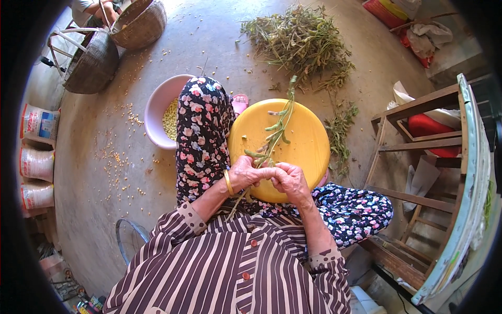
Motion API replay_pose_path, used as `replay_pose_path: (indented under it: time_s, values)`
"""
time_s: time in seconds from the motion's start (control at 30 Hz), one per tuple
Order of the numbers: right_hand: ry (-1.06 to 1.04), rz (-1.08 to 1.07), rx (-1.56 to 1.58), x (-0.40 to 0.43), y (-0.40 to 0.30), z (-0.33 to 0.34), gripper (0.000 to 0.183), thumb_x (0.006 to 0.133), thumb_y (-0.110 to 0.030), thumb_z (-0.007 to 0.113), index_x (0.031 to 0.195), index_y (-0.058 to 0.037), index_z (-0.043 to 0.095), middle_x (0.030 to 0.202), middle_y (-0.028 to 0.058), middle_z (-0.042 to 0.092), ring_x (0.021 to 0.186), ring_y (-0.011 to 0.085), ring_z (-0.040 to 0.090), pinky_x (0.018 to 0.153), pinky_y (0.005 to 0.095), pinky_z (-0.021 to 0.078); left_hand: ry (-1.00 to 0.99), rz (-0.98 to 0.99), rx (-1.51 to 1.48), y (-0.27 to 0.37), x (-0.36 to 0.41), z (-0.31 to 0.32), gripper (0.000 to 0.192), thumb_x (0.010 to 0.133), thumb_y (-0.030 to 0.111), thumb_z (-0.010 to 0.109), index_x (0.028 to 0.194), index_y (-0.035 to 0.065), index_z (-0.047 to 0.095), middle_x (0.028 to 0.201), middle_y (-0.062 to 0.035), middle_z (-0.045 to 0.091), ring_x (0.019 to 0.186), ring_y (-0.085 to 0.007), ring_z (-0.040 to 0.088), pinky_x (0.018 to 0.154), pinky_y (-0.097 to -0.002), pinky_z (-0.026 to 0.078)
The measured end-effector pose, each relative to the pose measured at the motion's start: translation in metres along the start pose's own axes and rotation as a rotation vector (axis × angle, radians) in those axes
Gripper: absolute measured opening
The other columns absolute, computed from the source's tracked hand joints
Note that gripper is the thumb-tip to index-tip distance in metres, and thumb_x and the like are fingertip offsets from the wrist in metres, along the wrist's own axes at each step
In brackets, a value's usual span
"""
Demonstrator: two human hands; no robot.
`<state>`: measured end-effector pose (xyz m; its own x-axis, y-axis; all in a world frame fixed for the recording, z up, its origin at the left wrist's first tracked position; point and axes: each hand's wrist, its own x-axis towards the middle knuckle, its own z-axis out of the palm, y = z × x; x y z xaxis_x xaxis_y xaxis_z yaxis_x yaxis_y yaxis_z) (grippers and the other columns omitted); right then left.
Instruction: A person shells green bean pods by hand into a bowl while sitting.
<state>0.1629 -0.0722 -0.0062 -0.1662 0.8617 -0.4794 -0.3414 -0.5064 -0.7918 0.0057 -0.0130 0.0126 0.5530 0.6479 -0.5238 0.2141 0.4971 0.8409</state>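
A soybean stalk [283, 125] with several pods lies across a round yellow plastic stool [310, 141] in front of me. My left hand [245, 172] grips the stalk near its lower part, and the bare stem end sticks out below toward my lap. My right hand [291, 181] meets the left at the thumbs, its fingers pinched close together by the pods. Whether a pod sits between those fingertips is hidden. Beside my left knee stands a pale pink basin [155, 117] partly filled with shelled green-yellow beans [170, 119].
Beyond the stool is a heap of soybean plants [302, 43], with a smaller bunch [341, 133] at its right. Two wicker baskets [94, 61] stand far left near a seated person [92, 11]. Loose kernels [117, 157] dot the floor. A wooden frame [415, 147] stands right; packed sacks [37, 163] line the left.
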Motion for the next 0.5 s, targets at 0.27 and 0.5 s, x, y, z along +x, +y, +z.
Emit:
replay_pose_path:
  time_s: [0.27,0.5]
  values:
    - [0.150,-0.024,-0.062,0.000,0.000,0.007,0.014,0.084,-0.011,0.051,0.078,-0.0009,0.059,0.057,-0.0039,0.051,0.046,0.0022,0.040,0.043,0.0154,0.0313,-0.052,-0.122,0.009,-0.016,0.006,-0.006,0.018,0.074,0.014,0.064,0.083,-0.0009,0.059,0.062,-0.0008,0.054,0.046,-0.0073,0.048,0.044,-0.0218,0.041]
    - [0.054,0.073,0.054,-0.002,-0.011,-0.002,0.015,0.085,-0.013,0.050,0.084,-0.0005,0.058,0.055,-0.0033,0.047,0.041,0.0024,0.034,0.038,0.0163,0.0245,-0.052,-0.159,-0.179,-0.005,-0.001,-0.002,0.021,0.075,0.009,0.054,0.093,-0.0012,0.058,0.069,-0.0038,0.057,0.050,-0.0090,0.051,0.046,-0.0222,0.043]
